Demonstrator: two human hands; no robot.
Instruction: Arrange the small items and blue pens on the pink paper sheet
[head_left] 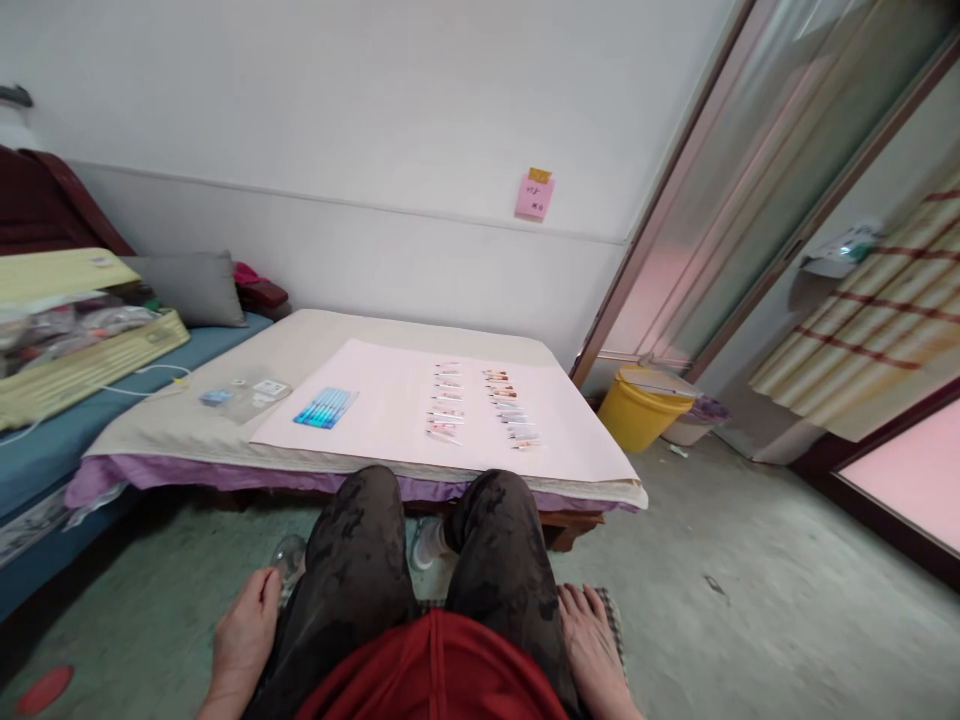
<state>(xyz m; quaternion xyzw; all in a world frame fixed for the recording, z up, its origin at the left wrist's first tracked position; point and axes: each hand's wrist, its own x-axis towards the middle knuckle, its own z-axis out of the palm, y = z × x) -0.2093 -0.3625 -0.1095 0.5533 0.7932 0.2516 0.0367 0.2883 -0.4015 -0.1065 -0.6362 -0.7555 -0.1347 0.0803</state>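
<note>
Resting empty beside the dark trousers, the left hand curls loosely near a clear plastic object, too blurred to identify. The right hand lies open, fingers spread, near a woven mat. Ahead of the knees is a low bed, bearing a white paper sheet with blue sticks and rows of items too small to make out. A yellow bucket stands on the concrete floor beyond the bed's corner.
</note>
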